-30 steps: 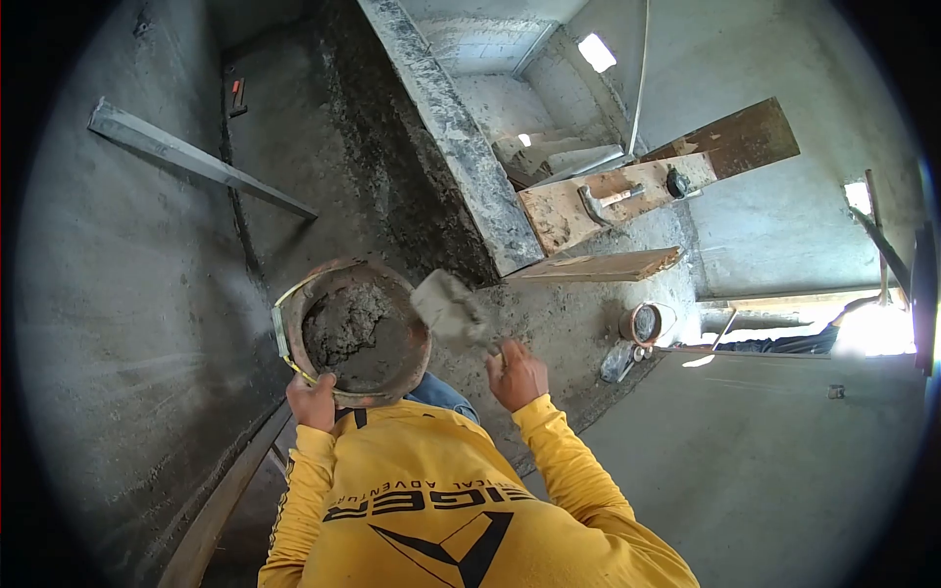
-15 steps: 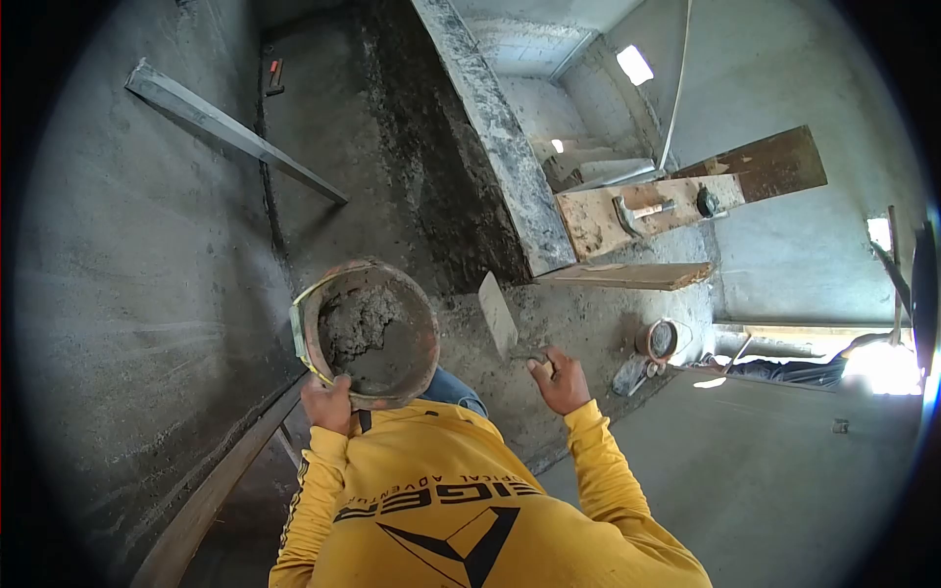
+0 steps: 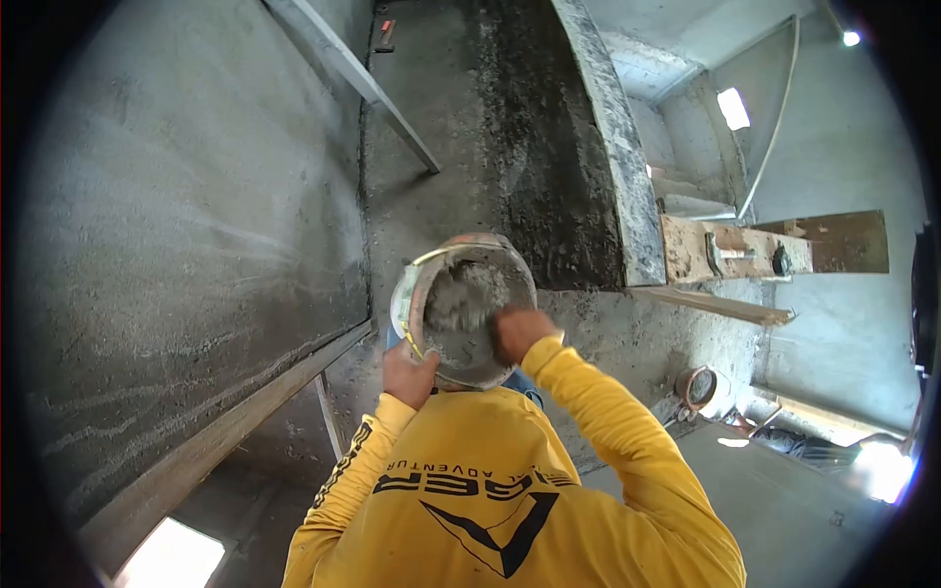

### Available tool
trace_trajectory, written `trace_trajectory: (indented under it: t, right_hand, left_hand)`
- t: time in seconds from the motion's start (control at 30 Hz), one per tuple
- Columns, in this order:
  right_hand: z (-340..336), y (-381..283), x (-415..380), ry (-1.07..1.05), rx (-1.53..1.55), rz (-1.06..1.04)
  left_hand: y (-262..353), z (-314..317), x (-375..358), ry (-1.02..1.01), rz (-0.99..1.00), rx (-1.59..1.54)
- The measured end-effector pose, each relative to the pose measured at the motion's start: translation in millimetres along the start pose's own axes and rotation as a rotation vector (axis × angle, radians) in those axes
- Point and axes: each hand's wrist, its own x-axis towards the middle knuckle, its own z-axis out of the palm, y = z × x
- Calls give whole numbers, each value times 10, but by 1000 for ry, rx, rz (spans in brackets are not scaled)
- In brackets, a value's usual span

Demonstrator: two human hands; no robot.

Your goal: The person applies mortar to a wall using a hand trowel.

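Against the front of my body is a round bucket [image 3: 480, 376] holding wet grey mortar [image 3: 500, 282]. My left hand [image 3: 409, 376] is closed on its near left rim, beside the pale handle strap. My right hand [image 3: 521, 334] reaches over the right rim, fingers wrapped around the handle of a trowel. The trowel's blade is down in the mortar, smeared by motion, and its handle is mostly hidden by the hand.
A dark, rough mortar-covered strip [image 3: 559, 196] runs ahead beside a raised ledge [image 3: 627, 167]. On a plank [image 3: 691, 245] to the right lies a hammer [image 3: 716, 254]. Another bucket [image 3: 698, 388] stands farther right. A metal bar [image 3: 377, 98] leans at the left wall.
My right hand has moved left from beside the bucket, bringing the trowel into the mortar. My left hand still grips the rim. The view has shifted, so surroundings appear farther right.
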Motion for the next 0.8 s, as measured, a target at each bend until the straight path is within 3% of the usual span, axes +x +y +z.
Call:
trace_trajectory:
  t: [0.07,0.27,0.37,0.47,0.57,0.67,0.77,0.8]
  right_hand:
    - [299,-148,-155,120,2,-229]
    - [-335,-217,-591,225,321,-56]
    - [169,-34,-278,225,332,-107]
    - [-353,140,-236,-56,-30,8]
    - [-803,290,-584,80,-58,32]
    - [-573,458,-544,68,-113,164]
    - [28,85,-197,-8,111,-18]
    - [315,-105,-9,56,180,-49]
  left_hand:
    - [-34,-14,-9,34,25,43]
    - [-178,-9,3,94,73,-107]
    - [-106,-53,29,16,-87,-68]
    - [-39,-34,3,61,-20,-16]
    - [-178,9,49,26,-7,-76]
    - [-245,64,78,21,20,-81]
    - [-195,69,99,-34,-19,-70]
    - [-126,36,141,-45,-30,-59]
